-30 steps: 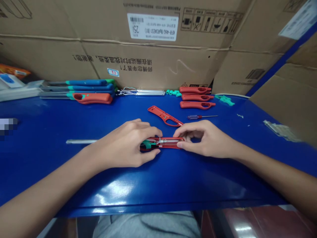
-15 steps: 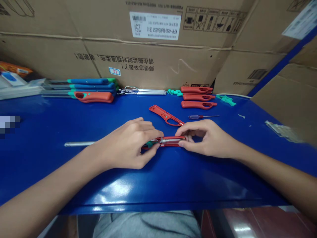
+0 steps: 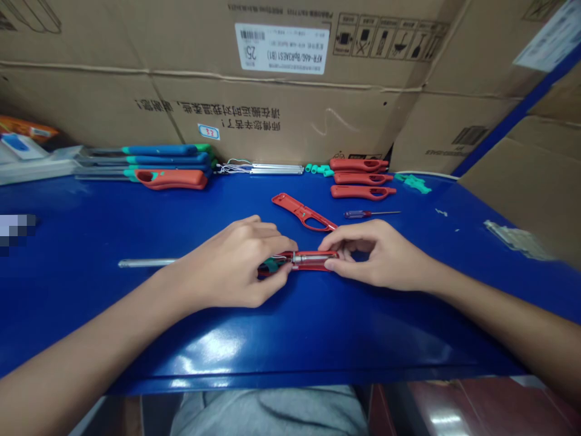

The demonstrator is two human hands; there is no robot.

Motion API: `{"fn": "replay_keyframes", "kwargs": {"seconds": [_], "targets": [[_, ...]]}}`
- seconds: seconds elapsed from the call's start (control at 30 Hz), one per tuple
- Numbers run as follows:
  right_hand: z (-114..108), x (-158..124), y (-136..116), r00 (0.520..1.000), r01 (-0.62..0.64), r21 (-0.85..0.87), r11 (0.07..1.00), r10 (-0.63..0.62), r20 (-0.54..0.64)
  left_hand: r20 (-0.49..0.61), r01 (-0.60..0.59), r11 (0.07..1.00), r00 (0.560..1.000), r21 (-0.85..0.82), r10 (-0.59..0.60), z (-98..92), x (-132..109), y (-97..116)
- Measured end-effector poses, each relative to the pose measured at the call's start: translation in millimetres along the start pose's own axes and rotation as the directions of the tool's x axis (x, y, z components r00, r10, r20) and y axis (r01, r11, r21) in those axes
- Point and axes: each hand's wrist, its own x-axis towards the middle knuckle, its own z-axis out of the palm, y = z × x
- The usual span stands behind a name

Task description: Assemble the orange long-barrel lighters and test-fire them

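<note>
Between my hands lies an opened red lighter half-shell (image 3: pixel 313 266) with a clear tube (image 3: pixel 313 258), thin wires and a teal part (image 3: pixel 271 264) inside. Its silver metal barrel (image 3: pixel 145 263) sticks out to the left, partly hidden under my left wrist. My left hand (image 3: pixel 249 260) is closed on the left part of the lighter, thumb and fingers at its two edges. The right end is pinched between thumb and fingers of my right hand (image 3: pixel 367 251). Just behind, an empty matching red half-shell (image 3: pixel 304 212) rests on the blue table (image 3: pixel 272 351).
Several assembled lighters (image 3: pixel 170 178) are stacked at the back left. Silver barrels with wires (image 3: pixel 276 169), teal caps (image 3: pixel 318 169), red shells (image 3: pixel 363 192) and teal pieces (image 3: pixel 412 183) line the back. A screwdriver (image 3: pixel 358 214) lies behind my right hand. Cardboard (image 3: pixel 181 91) walls the rear.
Both hands keep their hold on the lighter in almost the same place. The view has shifted very slightly; nothing else visibly differs.
</note>
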Motion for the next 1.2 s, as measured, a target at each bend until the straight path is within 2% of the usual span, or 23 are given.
{"fn": "replay_keyframes", "kwargs": {"seconds": [0.23,0.37,0.57,0.9,1.07,1.2], "targets": [[2.1,-0.4,0.5,1.000,-0.002,-0.059,0.998,0.002,0.007,0.022,0.027,1.000,0.999,-0.011,-0.027,1.2,1.5,-2.0],[3.2,-1.8,2.4,0.998,0.053,-0.150,0.987,-0.055,-0.008,0.059,0.072,0.996,0.996,-0.051,-0.069,1.7,2.4,-3.0],[3.5,-0.4,3.4,0.984,0.173,-0.326,0.929,-0.176,0.018,0.054,0.137,0.985,0.990,-0.106,-0.132,7.7,2.9,-3.3],[0.3,1.4,7.9,0.979,0.200,-0.382,0.902,-0.201,0.036,0.031,0.162,0.965,0.987,-0.206,-0.159,13.5,5.0,-5.3],[-8.3,5.5,13.6,0.960,0.210,-0.375,0.903,-0.262,-0.093,0.014,0.119,0.976,0.993,-0.184,-0.119,12.0,4.7,-6.2],[-17.9,9.6,26.8,0.950,0.127,-0.520,0.845,-0.253,-0.181,-0.001,0.109,0.981,0.994,-0.159,-0.110,13.0,5.0,-6.5]]}}
